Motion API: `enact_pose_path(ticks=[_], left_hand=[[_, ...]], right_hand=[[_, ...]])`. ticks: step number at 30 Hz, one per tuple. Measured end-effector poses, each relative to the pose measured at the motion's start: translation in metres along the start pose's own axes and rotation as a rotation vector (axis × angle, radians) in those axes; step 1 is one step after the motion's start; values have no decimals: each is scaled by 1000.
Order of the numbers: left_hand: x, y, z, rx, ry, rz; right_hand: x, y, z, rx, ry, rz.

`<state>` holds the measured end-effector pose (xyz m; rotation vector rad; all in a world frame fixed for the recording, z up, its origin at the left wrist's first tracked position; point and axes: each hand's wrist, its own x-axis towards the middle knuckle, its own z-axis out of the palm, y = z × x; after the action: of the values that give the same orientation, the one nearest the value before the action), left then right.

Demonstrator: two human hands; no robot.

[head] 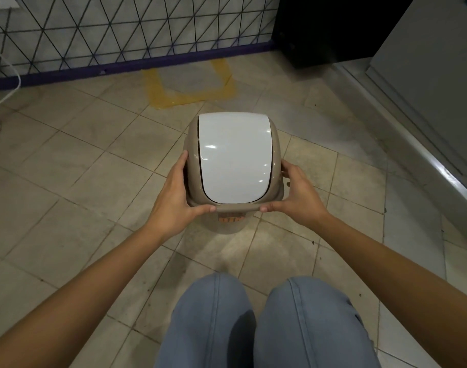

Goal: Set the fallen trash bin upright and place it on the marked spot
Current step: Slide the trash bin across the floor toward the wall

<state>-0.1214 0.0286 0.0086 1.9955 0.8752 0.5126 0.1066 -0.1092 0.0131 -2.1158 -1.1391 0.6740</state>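
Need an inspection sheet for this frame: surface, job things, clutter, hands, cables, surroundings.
Surface: beige tiled floor, scuffed and speckled.
Job's things: trash bin upright, white lid shut, short of the yellow marked spot, which lies beyond it by the wall.
Clutter: nothing seen.
Grippers: left hand and right hand clasp opposite sides of the bin's rim, fingers wrapped.
Cables: white cable trailing on the floor at far left.
Surroundings: triangle-patterned wall, purple baseboard, grey cabinet at right.

Single head view, looking steeply down, forward over knees [256, 314], close to floor [67, 168].
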Motion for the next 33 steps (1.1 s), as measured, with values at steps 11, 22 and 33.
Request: enact_pose_path(ticks=[11, 22, 33], left_hand=[[12, -2, 8, -32, 55, -32], [32, -8, 9, -162, 134, -121], [65, 5, 13, -241, 267, -151]], right_hand=[[22, -8, -6, 38, -2, 17], [53, -22, 0, 78, 16, 73], [91, -34, -2, 98, 47, 186]])
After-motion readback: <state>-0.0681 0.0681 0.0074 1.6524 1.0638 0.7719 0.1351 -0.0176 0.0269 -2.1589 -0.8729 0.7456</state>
